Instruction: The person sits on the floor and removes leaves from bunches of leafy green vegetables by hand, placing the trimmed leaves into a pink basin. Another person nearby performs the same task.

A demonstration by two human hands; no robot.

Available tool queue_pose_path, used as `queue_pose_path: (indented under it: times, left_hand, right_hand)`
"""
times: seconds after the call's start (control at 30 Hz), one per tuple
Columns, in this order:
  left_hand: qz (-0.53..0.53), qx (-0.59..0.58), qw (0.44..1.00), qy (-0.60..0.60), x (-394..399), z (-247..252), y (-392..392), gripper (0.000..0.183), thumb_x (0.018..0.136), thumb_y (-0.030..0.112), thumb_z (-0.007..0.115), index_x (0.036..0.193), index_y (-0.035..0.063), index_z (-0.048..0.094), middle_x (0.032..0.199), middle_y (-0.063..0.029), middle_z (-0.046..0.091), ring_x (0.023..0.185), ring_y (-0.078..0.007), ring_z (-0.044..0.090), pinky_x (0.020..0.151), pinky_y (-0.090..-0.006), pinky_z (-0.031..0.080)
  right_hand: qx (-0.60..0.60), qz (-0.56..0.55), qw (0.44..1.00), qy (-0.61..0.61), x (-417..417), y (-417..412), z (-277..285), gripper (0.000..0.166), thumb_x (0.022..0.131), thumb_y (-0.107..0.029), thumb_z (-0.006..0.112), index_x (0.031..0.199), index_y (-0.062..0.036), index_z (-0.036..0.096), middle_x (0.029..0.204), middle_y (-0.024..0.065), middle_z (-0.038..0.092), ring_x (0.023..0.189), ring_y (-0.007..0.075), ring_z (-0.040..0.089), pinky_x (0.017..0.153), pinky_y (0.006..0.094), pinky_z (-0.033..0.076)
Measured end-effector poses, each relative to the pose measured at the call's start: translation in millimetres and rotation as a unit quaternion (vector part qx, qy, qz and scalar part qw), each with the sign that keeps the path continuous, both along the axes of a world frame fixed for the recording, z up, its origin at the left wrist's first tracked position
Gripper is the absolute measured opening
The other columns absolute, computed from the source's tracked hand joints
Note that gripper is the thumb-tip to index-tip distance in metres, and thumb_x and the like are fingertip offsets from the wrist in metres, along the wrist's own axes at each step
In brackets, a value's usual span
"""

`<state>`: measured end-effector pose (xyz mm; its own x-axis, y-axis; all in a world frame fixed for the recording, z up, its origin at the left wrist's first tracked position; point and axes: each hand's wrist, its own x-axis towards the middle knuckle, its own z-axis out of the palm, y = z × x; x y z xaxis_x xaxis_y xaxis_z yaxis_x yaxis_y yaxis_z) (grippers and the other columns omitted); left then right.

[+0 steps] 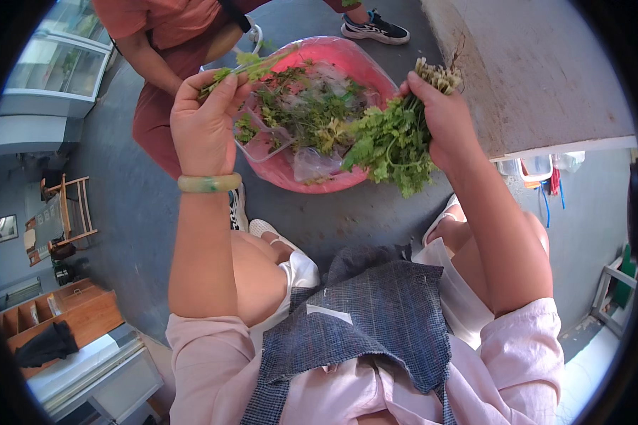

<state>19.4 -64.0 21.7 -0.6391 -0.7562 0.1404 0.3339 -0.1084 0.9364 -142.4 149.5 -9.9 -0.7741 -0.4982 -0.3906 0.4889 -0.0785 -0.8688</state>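
My left hand (207, 114) pinches a few thin stems of a leafy green herb (258, 68) between thumb and fingers. A jade-like bangle (210, 183) circles that wrist. On the other side, my right hand (444, 106) grips a thick bunch of leafy herbs (396, 141), probably coriander or celery. The pale root ends (440, 77) point up and the leaves hang down past the basin's right rim. Between and beyond my hands stands a pink plastic-lined basin (282, 178). Loose sprigs (319, 109), clear plastic wrap and a clear plastic tray (268, 146) lie inside it.
Another person (165, 32) sits across the basin at the upper left, with a sneaker (375, 29) beyond it. A pale ledge (531, 79) rises at the right. A wooden chair (66, 215) and a wooden cabinet (85, 319) stand left on the grey floor (133, 234).
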Motion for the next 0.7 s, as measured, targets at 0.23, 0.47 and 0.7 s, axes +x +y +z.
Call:
queue_pose_path:
  times: [0.23,0.47,0.7]
  left_hand:
    - [-0.013,0.065,0.998,0.018,-0.8,7.1,5.9,0.013,0.084,-0.001,0.061,0.095,0.0013,0.055,0.09,-0.0113,0.064,0.083,-0.0202,0.065,0.071,-0.0269,0.055]
    - [-0.033,0.157,0.987,-0.031,-7.6,-8.8,33.1,0.016,0.083,0.002,0.064,0.094,0.0044,0.054,0.086,-0.008,0.065,0.072,-0.0152,0.064,0.058,-0.0216,0.048]
    - [-0.054,0.186,0.979,-0.062,-14.3,-20.0,53.7,0.017,0.081,0.001,0.066,0.092,0.0054,0.053,0.082,-0.0052,0.062,0.068,-0.014,0.062,0.056,-0.0214,0.045]
  right_hand:
    - [-0.001,0.041,0.999,-0.017,11.6,-8.0,-7.0,0.021,0.091,-0.02,0.055,0.083,-0.0021,0.059,0.077,0.0045,0.061,0.068,0.0128,0.056,0.061,0.0278,0.048]
    - [-0.058,0.068,0.994,-0.062,20.2,-16.2,-10.2,0.018,0.092,-0.019,0.054,0.089,-0.0022,0.059,0.078,0.004,0.061,0.069,0.0131,0.058,0.062,0.029,0.05]
    - [-0.085,0.086,0.988,-0.094,24.5,-17.7,-8.5,0.025,0.092,-0.025,0.054,0.098,-0.0014,0.062,0.088,0.0047,0.062,0.078,0.0143,0.059,0.072,0.0293,0.051]
